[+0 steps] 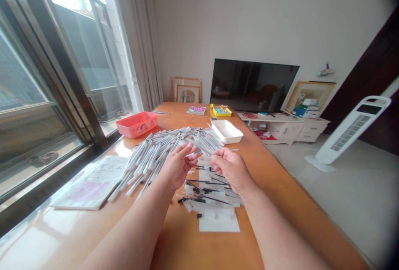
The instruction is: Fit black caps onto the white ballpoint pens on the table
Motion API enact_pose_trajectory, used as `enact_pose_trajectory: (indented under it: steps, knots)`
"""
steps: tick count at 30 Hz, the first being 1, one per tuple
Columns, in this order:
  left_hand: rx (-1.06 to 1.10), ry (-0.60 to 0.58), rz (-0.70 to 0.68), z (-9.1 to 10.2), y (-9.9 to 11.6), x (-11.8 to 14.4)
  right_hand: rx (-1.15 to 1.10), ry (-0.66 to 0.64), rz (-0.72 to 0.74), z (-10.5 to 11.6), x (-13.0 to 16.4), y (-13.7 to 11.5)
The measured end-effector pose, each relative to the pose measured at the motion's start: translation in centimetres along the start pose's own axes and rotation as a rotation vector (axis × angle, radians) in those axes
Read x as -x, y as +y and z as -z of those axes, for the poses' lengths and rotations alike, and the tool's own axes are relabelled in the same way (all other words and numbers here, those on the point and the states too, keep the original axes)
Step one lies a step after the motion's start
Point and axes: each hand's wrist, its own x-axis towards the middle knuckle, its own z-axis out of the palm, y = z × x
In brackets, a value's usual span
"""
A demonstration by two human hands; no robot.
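Observation:
My left hand (pixel 181 163) and my right hand (pixel 232 168) face each other above the table, fingers curled and thumbs pressed in a pinch. Whatever thin, pale piece lies between their fingertips blends into the pile behind, so I cannot make it out. Behind and to the left spreads a big heap of clear pen barrels (pixel 152 149) with dark parts. Below the hands, a white sheet (pixel 220 223) bears black refills (pixel 215 199), small black pieces (pixel 199 216) and clear plastic parts (pixel 209 215).
A red plastic basket (pixel 137 126) stands back left, a white tray (pixel 227 132) back right. A paper booklet (pixel 90 185) lies at left. Farther off are a colourful book (pixel 196 110), a yellow box (pixel 221 112) and a pen (pixel 161 113). The wooden table (pixel 280 203) ends at right.

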Motion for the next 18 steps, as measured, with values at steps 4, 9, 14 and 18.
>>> enact_pose_trajectory:
  steps: [4, 9, 14, 18]
  knots:
    - [-0.120, 0.271, -0.102, 0.8, 0.8, -0.6, -0.091, 0.088, 0.015, 1.0, -0.3, -0.4]
    - [-0.278, 0.378, -0.138, 1.5, 1.1, -1.0, -0.124, 0.163, 0.053, 1.8, -0.9, -0.1]
    - [-0.388, 0.387, -0.154, 1.8, 1.0, -1.2, -0.170, 0.296, 0.122, 2.4, -1.2, -0.3]
    - [-0.497, 0.394, -0.180, 2.2, 0.8, -1.4, -0.257, 0.457, 0.199, 3.3, -1.5, -0.7]
